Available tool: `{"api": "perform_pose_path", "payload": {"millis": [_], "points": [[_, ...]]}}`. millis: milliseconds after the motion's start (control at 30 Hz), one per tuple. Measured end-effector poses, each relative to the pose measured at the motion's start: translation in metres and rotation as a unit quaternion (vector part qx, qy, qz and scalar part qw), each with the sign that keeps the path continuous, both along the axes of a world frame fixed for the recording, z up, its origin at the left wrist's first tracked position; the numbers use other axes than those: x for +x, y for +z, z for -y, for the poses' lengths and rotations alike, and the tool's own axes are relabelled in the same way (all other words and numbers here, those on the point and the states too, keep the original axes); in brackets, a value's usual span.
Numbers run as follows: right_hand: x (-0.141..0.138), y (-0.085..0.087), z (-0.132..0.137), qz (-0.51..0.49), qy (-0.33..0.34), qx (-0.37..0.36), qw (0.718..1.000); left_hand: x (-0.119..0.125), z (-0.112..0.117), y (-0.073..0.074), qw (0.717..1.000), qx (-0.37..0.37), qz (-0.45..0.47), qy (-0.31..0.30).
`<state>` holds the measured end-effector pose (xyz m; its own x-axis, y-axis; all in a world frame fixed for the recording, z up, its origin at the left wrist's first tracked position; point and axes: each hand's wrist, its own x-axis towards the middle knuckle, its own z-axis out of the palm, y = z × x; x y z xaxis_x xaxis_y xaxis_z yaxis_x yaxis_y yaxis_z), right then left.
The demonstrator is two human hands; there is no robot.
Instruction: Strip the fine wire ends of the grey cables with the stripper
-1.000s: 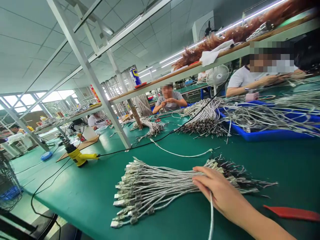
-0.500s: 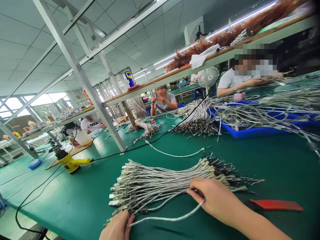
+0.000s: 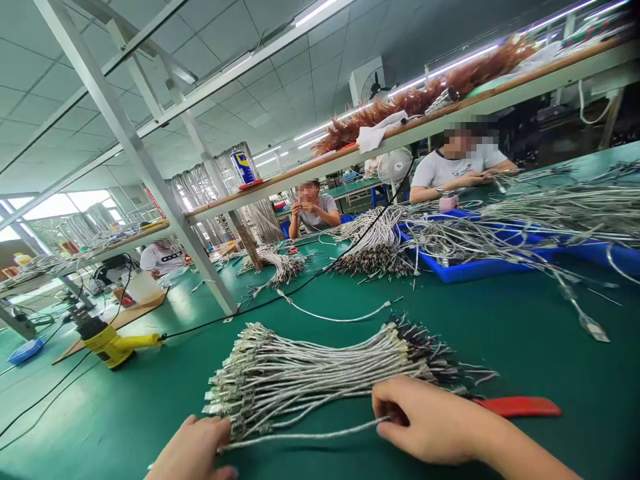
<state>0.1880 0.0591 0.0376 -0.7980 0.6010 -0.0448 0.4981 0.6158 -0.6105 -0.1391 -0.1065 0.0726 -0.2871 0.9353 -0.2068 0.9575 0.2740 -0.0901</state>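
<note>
A thick bundle of braided grey-white cables (image 3: 320,367) lies on the green tabletop, metal plugs at its left end and dark bare wire ends at its right. Along its near side runs a single cable (image 3: 310,437), almost straight. My left hand (image 3: 193,448) is around the plug end of that cable, beside the bundle's plugs; its fingers hide the plug. Near the other end, my right hand (image 3: 430,417) pinches the same cable between thumb and fingers. Partly behind my right wrist is a red-handled tool (image 3: 523,406), its head hidden.
Another single cable (image 3: 335,317) lies beyond the bundle. A yellow heat gun (image 3: 115,343) rests at left, its black cord crossing the table. Blue trays (image 3: 465,270) heaped with cables stand at right. Shelf posts (image 3: 200,257) rise from the table. Co-workers sit opposite.
The single cable, bowed before, is now straighter and closer alongside the bundle. My right hand has moved lower relative to the bundle. The whole view has shifted, moving the scene leftward.
</note>
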Motion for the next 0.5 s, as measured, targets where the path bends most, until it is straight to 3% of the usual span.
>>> {"api": "perform_pose_path", "payload": {"millis": [67, 133, 200, 267, 333, 433, 500], "points": [[-0.003, -0.001, 0.003, -0.018, 0.023, -0.012, 0.999, 0.017, -0.002, 0.009, 0.997, 0.011, 0.076, 0.002], [-0.009, -0.005, 0.008, -0.057, 0.053, 0.0, 0.997, 0.044, -0.012, 0.009, 0.982, 0.035, 0.184, -0.031], [-0.015, -0.01, 0.011, -0.098, 0.078, 0.012, 0.992, 0.077, -0.031, 0.0, 0.95, 0.07, 0.286, -0.099], [-0.017, -0.014, 0.01, -0.121, 0.085, 0.008, 0.989, 0.111, -0.058, -0.013, 0.895, 0.063, 0.415, -0.148], [-0.013, -0.016, 0.003, -0.123, 0.07, 0.001, 0.99, 0.136, -0.088, -0.028, 0.822, 0.044, 0.549, -0.144], [0.004, -0.015, -0.019, -0.106, 0.006, 0.008, 0.994, 0.15, -0.123, -0.047, 0.787, 0.018, 0.604, -0.126], [0.014, -0.011, -0.033, -0.118, -0.074, 0.017, 0.99, 0.149, -0.136, -0.055, 0.765, 0.016, 0.634, -0.109]]}}
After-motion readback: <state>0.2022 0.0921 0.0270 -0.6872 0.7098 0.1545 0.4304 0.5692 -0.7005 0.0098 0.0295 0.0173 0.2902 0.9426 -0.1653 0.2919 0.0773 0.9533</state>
